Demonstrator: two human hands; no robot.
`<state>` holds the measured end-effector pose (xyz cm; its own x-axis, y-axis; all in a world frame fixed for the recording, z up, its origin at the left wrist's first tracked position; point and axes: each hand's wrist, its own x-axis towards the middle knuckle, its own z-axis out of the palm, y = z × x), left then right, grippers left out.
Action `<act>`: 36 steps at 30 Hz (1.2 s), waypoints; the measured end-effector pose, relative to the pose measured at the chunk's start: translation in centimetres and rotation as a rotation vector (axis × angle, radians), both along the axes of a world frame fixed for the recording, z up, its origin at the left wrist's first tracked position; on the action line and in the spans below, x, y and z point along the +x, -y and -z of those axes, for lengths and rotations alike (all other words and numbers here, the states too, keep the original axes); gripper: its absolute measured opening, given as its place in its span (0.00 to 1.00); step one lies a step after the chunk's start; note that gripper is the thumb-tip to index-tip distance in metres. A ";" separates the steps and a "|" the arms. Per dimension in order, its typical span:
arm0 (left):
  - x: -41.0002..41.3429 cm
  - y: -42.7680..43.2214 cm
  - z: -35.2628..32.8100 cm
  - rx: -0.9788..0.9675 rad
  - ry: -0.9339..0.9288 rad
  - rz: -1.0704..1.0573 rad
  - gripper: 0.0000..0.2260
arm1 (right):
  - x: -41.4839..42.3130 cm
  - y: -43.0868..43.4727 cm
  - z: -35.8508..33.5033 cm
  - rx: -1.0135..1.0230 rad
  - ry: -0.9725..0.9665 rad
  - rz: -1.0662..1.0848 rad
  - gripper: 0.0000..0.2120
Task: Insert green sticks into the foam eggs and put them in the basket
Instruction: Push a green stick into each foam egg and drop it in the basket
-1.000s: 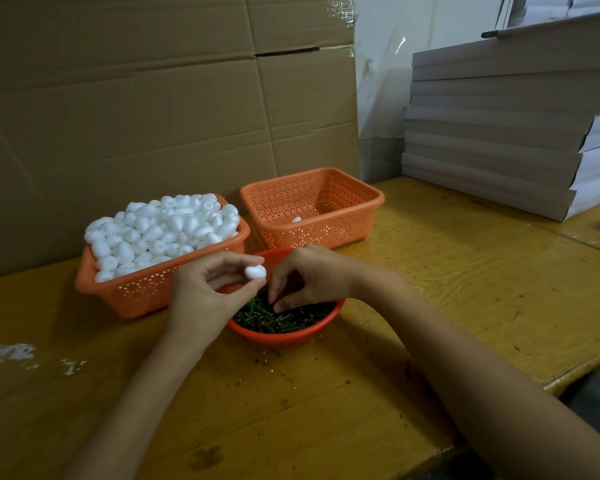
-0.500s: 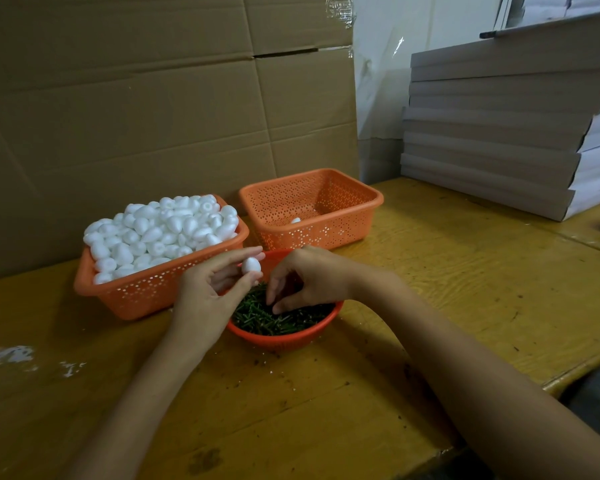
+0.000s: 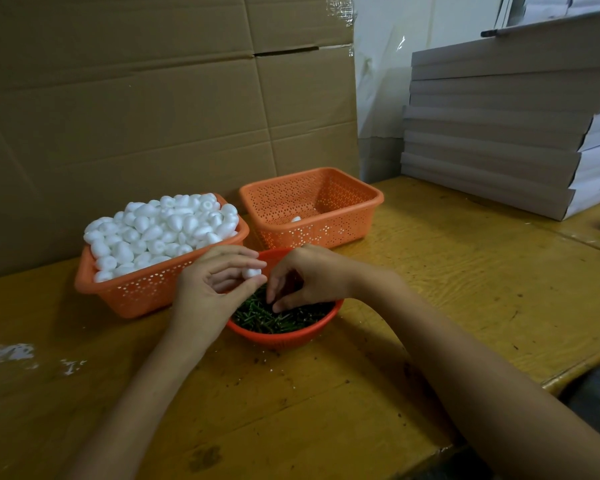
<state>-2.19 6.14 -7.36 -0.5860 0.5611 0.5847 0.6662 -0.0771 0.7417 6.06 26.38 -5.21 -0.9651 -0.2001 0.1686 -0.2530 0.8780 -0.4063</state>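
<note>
From my station I see a big cardboard sheet (image 3: 136, 116) standing along the far edge of the tabletop (image 3: 465, 289), and a stack of flat grey boxes (image 3: 499, 133) filling its far right corner. White crumbs (image 3: 13, 351) lie near the left edge. Against the cardboard sits the full basket (image 3: 129, 292), orange and perforated, heaped with white foam eggs (image 3: 160, 230); just beside it to the right is the second basket (image 3: 326, 230), same make, where I can see only one finished egg (image 3: 296, 219) over its wall. In front of both, touching or nearly touching them, is a round red bowl (image 3: 284, 337) of green sticks (image 3: 274, 318), thin, dark and tangled. My left hand (image 3: 208, 289) hangs over the bowl's left rim and covers part of it, pinching a foam egg (image 3: 252, 271) between thumb and fingertips; the egg is small, smooth and matte white. My right hand (image 3: 312, 275) hides the bowl's far rim, fingers curled down with thumb and forefinger tips in the sticks; I cannot tell whether they hold one.
</note>
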 end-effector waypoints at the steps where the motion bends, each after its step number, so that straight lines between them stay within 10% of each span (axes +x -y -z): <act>1: 0.0 0.0 0.0 0.000 0.001 -0.006 0.12 | 0.0 0.0 0.0 -0.002 0.001 0.000 0.08; 36: 0.2 0.0 0.2 0.025 0.065 0.040 0.15 | 0.2 0.1 -0.1 0.004 -0.015 0.002 0.08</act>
<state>-1.99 6.18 -7.52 -0.6006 0.5703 0.5604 0.6128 -0.1218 0.7808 6.28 26.27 -5.15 -0.9631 -0.1986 0.1819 -0.2569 0.8804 -0.3987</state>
